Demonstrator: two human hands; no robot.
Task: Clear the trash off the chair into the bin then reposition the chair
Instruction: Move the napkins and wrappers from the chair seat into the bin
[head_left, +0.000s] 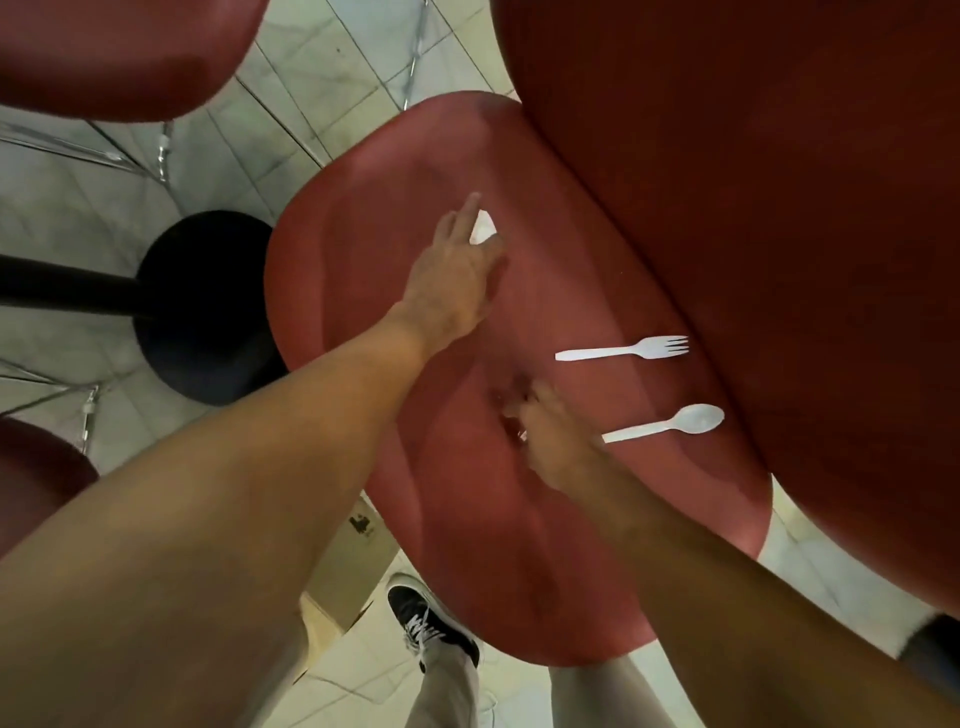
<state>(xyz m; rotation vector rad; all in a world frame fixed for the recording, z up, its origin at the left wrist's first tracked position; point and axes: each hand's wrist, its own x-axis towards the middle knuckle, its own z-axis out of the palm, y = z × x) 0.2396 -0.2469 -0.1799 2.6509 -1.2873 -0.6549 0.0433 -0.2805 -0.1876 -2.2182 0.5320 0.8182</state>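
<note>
- A white scrap (483, 228) lies mostly hidden behind the left hand (457, 280).
- The right hand (550, 441), blurred, covers the spoon (670, 423) handle's end.
- The chair (415, 218) backrest is cropped top and right.

Your left arm reaches far forward, bare to the wrist, and your left hand (454, 275) lies palm down with fingers (470, 210) stretched nearly straight. Your right arm comes in from the near right; your right hand (553, 436) sits lower and nearer, fingers curled downward, their tips blurred.
</note>
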